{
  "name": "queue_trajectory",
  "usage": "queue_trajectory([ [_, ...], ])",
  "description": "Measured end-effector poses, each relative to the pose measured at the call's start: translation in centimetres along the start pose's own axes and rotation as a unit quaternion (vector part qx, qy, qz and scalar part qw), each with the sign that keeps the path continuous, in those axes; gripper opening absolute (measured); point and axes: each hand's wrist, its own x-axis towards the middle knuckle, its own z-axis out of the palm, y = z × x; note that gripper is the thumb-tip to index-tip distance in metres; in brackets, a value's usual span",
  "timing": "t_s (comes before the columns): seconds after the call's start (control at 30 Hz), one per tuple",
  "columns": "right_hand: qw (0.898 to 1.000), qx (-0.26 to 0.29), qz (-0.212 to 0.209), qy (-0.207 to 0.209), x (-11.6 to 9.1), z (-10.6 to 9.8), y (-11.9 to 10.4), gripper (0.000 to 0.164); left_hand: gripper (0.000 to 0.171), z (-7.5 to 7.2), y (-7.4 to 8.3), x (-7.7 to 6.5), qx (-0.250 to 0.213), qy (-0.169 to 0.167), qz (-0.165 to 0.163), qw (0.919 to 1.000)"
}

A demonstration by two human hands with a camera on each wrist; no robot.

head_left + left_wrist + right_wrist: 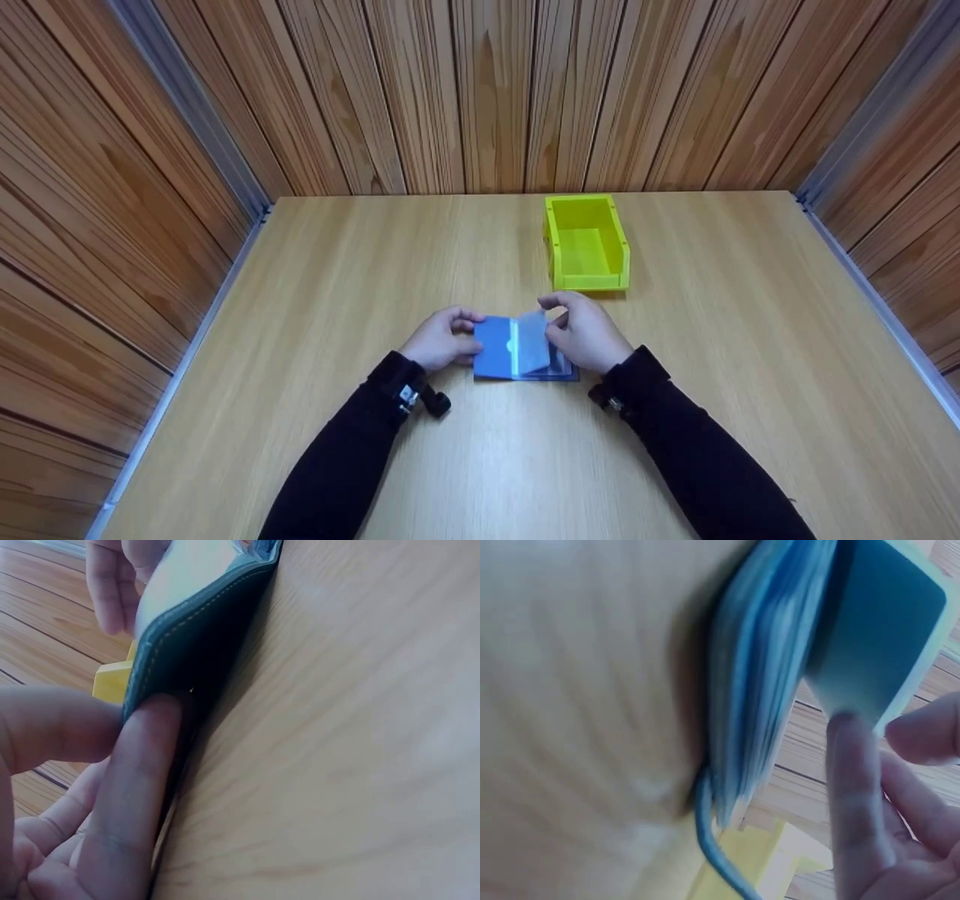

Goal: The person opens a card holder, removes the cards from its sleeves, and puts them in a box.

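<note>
A blue card holder (493, 351) lies opened on the wooden table, with stitched edges along its cover (196, 634). My left hand (441, 341) grips the left cover edge between thumb and fingers, and that edge is tilted up off the table in the left wrist view. With thumb and forefinger, my right hand (589, 335) pinches the corner of a translucent sleeve page (533, 342), which stands raised from the holder. Beneath it, a thick stack of sleeves (761, 690) fans at the edges in the right wrist view. A thin blue strap (714, 844) extends from the holder.
Behind my right hand stands a yellow open-front bin (589, 281). Wood-panelled walls (491, 97) enclose the table (480, 465) at the back and both sides. Black sleeves and wrist-worn cameras cover my forearms.
</note>
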Motion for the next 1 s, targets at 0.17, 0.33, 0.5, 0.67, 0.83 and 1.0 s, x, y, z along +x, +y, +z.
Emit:
queue_trajectory([
  [0.17,0.999,0.047,-0.017,-0.001,-0.3,0.5,-0.6,0.050,0.045,-0.1,0.0,0.1,0.000,0.000,0.003,1.0000],
  [0.33,0.996,0.057,-0.060,-0.020,-0.8,1.4,-1.4,0.050,0.039,-0.2,-0.1,0.1,0.007,0.000,0.014,0.9999],
  [0.5,0.986,-0.041,-0.131,-0.090,-1.7,2.8,-2.0,0.044,0.030,-0.1,-0.2,0.2,-0.005,0.003,0.011,0.9999],
  [0.67,0.954,-0.183,-0.181,-0.153,-2.7,3.7,-2.3,0.046,0.029,-0.1,-0.2,0.1,-0.017,0.006,0.007,0.9998],
  [0.83,0.947,-0.215,-0.177,-0.161,-3.0,3.9,-2.4,0.048,0.037,-0.1,-0.1,0.0,-0.009,0.005,0.008,0.9999],
  [1.0,0.947,-0.217,-0.172,-0.164,-3.0,3.9,-2.3,0.048,0.046,-0.2,-0.1,0.0,-0.008,-0.003,0.005,0.9999],
])
